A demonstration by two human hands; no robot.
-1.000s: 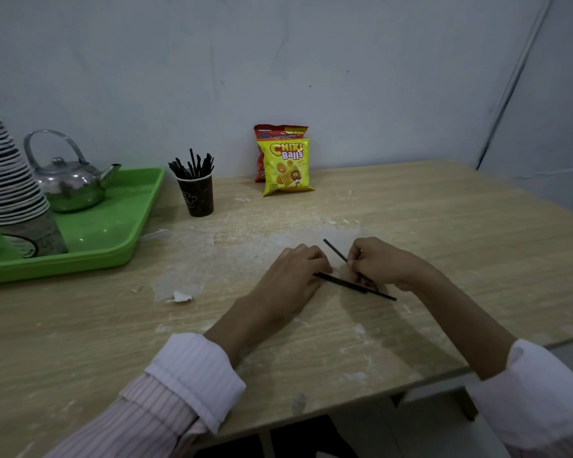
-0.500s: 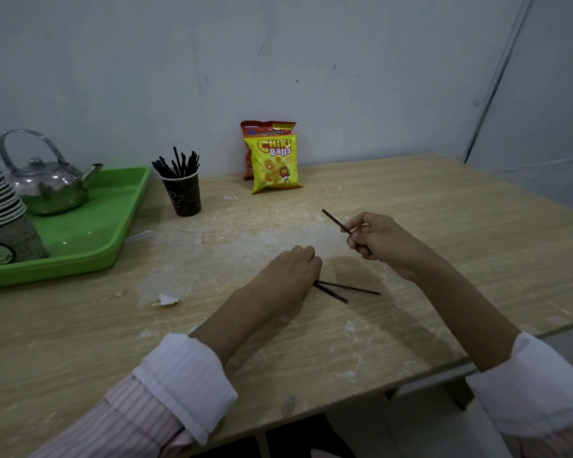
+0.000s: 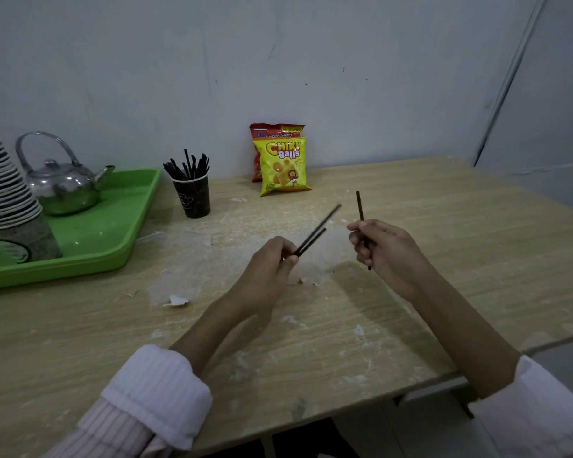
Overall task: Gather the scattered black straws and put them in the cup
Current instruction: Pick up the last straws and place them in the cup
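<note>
The wooden desk (image 3: 411, 292) fills most of the view, its top scuffed with pale patches and bits of torn paper toward the middle. At its far left edge sits a green tray (image 3: 113, 233), carrying a steel kettle (image 3: 63, 186) and, at the very left, a leaning stack of paper cups (image 3: 4, 186). Against the wall at the far edge, near the middle, stand two snack bags: a yellow bag (image 3: 283, 166) in front and a red bag (image 3: 272, 132) just behind it, touching.

Both forearms reach in from the near edge, with pale striped sleeves rolled back. The left hand (image 3: 268, 266) is raised above the middle of the desk, its fingers (image 3: 290, 259) pinched around the low ends of two black straws (image 3: 318, 231), which lie side by side and slant up to the right. The right hand (image 3: 387, 249) is also raised, just right of the left and apart from it, its fingers (image 3: 361, 233) curled around a single black straw (image 3: 359, 206) held nearly upright, a short end showing below the hand.

The black cup (image 3: 194, 198) stands upright on the desk, just right of the tray and well beyond the hands, with a bunch of black straws (image 3: 187, 166) already fanning out of its mouth.
</note>
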